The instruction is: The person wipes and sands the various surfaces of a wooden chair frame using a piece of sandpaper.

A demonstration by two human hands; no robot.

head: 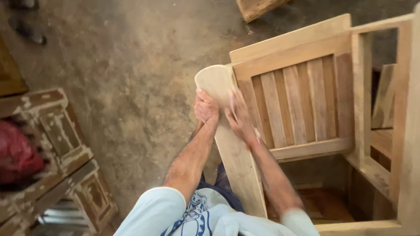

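Two hands: left hand [205, 107] clenched on one wooden armrest [229, 144], right hand [239, 117] flat against it.

Floor [131, 65] here is bare concrete, grey-brown, pretty stained and mottled, with dusty patches and a few scuffs all over. Light is soft and even, kind of daylight-ish, no hard shadows anywhere. Off on the left there's an old wooden panelled piece [65, 153] with white paint flaking off it, lying low at an angle, and something red [17, 157] and blurry sits on it. A dark wooden edge [11, 74] pokes in at the far left above that. Up top, a chunk of raw timber [258, 8] lies on the floor, and a dark shape [26, 26] sits in the upper left corner, too blurred to tell.
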